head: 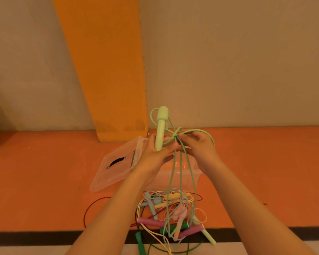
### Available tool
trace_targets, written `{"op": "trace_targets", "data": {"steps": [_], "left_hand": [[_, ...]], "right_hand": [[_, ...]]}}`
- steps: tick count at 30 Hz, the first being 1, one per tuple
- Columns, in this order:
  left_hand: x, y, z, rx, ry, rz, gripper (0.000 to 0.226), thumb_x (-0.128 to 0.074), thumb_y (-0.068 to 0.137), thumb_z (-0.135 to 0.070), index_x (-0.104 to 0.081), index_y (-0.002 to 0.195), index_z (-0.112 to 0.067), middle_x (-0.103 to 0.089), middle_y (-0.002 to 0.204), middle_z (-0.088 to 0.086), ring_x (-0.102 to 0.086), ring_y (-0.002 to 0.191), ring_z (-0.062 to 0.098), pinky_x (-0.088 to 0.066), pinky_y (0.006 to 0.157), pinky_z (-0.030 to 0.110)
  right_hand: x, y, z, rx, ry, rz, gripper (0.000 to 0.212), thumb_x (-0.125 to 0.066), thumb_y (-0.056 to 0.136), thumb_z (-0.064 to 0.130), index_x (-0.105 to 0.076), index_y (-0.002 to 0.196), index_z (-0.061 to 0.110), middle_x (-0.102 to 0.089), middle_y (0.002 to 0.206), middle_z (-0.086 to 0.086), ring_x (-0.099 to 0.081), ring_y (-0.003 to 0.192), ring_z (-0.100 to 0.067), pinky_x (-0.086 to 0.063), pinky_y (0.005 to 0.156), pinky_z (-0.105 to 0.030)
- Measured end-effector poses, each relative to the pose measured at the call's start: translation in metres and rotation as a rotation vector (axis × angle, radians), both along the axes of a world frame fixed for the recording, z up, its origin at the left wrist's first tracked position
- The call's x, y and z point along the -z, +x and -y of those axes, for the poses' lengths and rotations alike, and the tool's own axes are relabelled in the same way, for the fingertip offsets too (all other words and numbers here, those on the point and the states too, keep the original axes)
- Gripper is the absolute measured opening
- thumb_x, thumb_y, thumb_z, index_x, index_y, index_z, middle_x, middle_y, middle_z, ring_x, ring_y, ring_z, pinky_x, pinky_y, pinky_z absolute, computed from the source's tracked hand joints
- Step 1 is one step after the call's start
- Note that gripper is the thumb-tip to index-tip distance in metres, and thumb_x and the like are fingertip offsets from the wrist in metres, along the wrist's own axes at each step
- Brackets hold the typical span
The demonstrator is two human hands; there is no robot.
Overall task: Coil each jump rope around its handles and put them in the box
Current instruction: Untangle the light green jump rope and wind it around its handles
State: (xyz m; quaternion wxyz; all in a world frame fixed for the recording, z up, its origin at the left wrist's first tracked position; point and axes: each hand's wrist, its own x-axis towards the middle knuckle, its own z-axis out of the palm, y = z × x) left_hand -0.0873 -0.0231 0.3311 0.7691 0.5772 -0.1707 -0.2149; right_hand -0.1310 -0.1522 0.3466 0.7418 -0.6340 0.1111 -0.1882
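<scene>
My left hand [156, 153] holds a pale green jump-rope handle [161, 128] upright in front of me. Its mint green cord [180, 168] loops over the handle's top and crosses in a tangle just right of it. My right hand [197, 146] pinches that cord at the crossing. Long strands hang down from both hands to a pile of jump ropes [171, 216] on the floor. The rope's second pale green handle [208, 236] lies at the pile's right edge. A clear plastic box [190, 178] stands behind my hands, mostly hidden by them.
The box's clear lid [118, 162] lies tilted to the left of the box on the orange floor. The pile holds pink, blue, yellow and dark green handles with tangled cords. A dark red cord [92, 207] arcs out to the left. An orange pillar [107, 70] and a beige wall stand behind.
</scene>
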Motion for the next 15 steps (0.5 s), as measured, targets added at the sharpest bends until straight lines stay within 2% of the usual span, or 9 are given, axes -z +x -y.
{"op": "trace_targets", "data": {"steps": [4,6,10,12,15], "left_hand": [[0.001,-0.001,0.001,-0.076,0.082,0.122,0.043,-0.073,0.079,0.002,-0.048,0.11,-0.014,-0.064,0.103,0.001,-0.067,0.087,0.006,-0.055,0.077,0.023],[0.003,-0.001,0.0,-0.093,0.106,0.152,0.046,-0.073,0.079,0.004,-0.048,0.114,-0.013,-0.063,0.104,0.001,-0.065,0.083,0.001,-0.053,0.071,0.016],[0.004,-0.001,0.002,-0.11,0.103,0.19,0.045,-0.067,0.081,0.01,-0.048,0.11,-0.02,-0.062,0.098,-0.004,-0.064,0.078,-0.007,-0.051,0.067,0.013],[0.005,-0.001,0.002,-0.106,0.098,0.184,0.043,-0.065,0.083,0.011,-0.048,0.11,-0.018,-0.062,0.096,-0.004,-0.065,0.075,-0.006,-0.053,0.065,0.015],[0.008,0.002,0.001,-0.101,0.12,0.164,0.039,-0.068,0.083,0.006,-0.049,0.106,-0.019,-0.061,0.092,-0.001,-0.065,0.079,0.011,-0.056,0.065,0.024]], "right_hand": [[0.0,0.0,-0.005,-0.043,-0.017,0.009,0.013,-0.055,0.093,0.003,-0.067,0.093,0.01,-0.072,0.082,0.001,-0.069,0.073,-0.009,-0.053,0.058,-0.022],[0.002,0.0,-0.007,-0.054,-0.022,0.005,0.015,-0.055,0.093,0.003,-0.066,0.091,0.012,-0.073,0.077,0.005,-0.069,0.071,-0.007,-0.052,0.056,-0.02],[0.005,0.003,-0.011,-0.052,-0.042,-0.005,0.015,-0.056,0.092,0.003,-0.067,0.089,0.015,-0.072,0.078,0.004,-0.068,0.07,-0.009,-0.055,0.06,-0.023],[0.006,0.003,-0.012,-0.053,-0.048,0.0,0.017,-0.057,0.092,0.003,-0.067,0.086,0.015,-0.072,0.078,0.005,-0.068,0.071,-0.007,-0.056,0.062,-0.024],[0.005,0.002,-0.01,-0.069,-0.073,0.009,0.016,-0.059,0.091,0.003,-0.068,0.082,0.014,-0.072,0.074,0.006,-0.068,0.069,-0.008,-0.058,0.062,-0.026]]}}
